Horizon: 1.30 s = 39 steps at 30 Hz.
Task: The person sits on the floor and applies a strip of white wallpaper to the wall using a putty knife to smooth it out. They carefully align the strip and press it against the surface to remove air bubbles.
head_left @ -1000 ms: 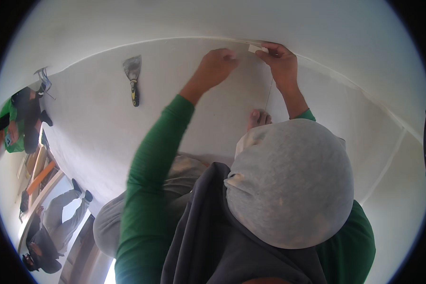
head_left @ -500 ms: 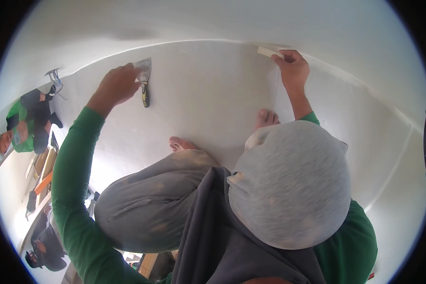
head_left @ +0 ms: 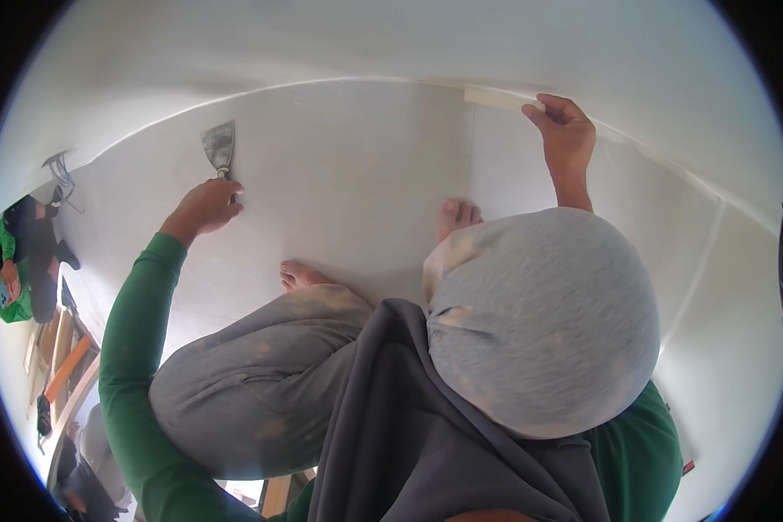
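My left hand (head_left: 210, 205) is closed round the handle of a putty knife (head_left: 218, 143), whose wide, smudged metal blade points away from me over the pale floor (head_left: 348, 165). My right hand (head_left: 565, 139) pinches one end of a short cream strip (head_left: 491, 97), possibly tape, lying along the seam at the foot of the white wall (head_left: 391, 39). A thin floor joint runs down below the strip. My bare feet show in front of my bent knees, covered in grey trousers.
A person in green (head_left: 13, 261) sits at the left, beside wires (head_left: 65, 178) at the wall's base. Behind are boards (head_left: 61, 357) with an orange piece among them. Another person (head_left: 91, 483) is partly visible at lower left. The curved wall continues down the right side.
My left hand has left the seam, moved left and taken hold of the putty knife, which now sits further left. My right hand is further right on the strip, more of which shows.
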{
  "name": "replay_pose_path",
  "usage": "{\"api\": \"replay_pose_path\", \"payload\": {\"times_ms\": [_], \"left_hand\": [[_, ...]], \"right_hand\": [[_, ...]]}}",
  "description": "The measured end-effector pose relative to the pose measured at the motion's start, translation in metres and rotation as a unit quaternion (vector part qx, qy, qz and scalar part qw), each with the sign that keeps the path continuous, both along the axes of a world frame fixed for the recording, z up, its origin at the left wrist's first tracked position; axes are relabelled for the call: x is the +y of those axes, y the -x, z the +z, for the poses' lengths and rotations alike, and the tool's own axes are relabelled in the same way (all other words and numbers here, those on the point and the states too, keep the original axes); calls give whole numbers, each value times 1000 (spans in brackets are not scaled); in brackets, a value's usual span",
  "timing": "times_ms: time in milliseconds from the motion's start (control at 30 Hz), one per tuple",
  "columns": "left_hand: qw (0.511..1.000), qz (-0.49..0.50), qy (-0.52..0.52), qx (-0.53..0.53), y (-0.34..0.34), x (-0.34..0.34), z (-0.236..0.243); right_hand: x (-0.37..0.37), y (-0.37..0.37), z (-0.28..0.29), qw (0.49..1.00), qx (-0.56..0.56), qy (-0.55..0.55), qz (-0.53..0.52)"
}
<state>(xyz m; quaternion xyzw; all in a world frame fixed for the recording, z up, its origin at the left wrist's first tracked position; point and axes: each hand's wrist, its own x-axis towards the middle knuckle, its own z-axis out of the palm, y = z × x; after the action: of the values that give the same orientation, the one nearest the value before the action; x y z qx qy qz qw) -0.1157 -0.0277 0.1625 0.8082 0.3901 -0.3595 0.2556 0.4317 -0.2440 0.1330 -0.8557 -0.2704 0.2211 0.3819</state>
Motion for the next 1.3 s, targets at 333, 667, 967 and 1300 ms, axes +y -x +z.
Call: {"api": "replay_pose_path", "payload": {"times_ms": [333,667,967,1300], "left_hand": [[997,25,-30,-66,-14,30,-15],[1000,6,-9,-27,-12,29,-23],[999,7,-13,-40,-13,33,-27],[999,0,-7,-50,-29,41,-31]], "right_hand": [[-14,-21,44,998,-55,-41,-15],[-51,-64,84,991,-124,-43,-29],[-72,-101,164,973,-217,-15,-74],[-117,-171,270,924,-368,5,-104]]}}
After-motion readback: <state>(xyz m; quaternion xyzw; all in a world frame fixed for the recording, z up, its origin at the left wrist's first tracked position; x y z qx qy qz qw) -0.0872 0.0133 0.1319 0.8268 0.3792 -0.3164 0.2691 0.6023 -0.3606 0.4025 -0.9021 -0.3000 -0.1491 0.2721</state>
